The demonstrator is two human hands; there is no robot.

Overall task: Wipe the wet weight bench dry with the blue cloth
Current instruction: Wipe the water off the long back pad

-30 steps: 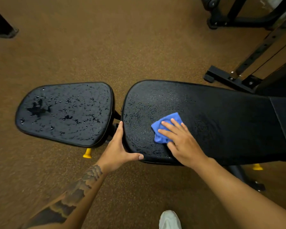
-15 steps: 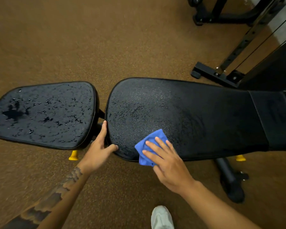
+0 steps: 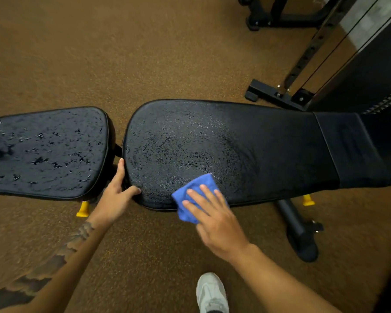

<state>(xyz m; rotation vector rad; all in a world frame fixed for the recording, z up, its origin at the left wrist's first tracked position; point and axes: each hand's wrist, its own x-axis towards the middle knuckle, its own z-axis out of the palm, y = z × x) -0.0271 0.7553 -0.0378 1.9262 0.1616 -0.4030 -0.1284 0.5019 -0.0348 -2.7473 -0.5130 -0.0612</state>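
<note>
Pressing blue cloth (image 3: 193,196) w/ my right hand (image 3: 216,223), fingers straight & spread, at weight bench (image 3: 246,143) near edge; left hand (image 3: 115,197), fingers straight, touches backrest end. Seat pad (image 3: 48,150) wet w/ droplets.

right hand (image 3: 215,219) pressing blue cloth (image 3: 195,195), wet bench (image 3: 212,143)

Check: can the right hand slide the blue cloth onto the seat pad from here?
Probably yes. The right hand presses the blue cloth on the near edge of the back pad; the wet seat pad lies just across the gap. Only the left hand, on the back pad's end, sits between.
</note>
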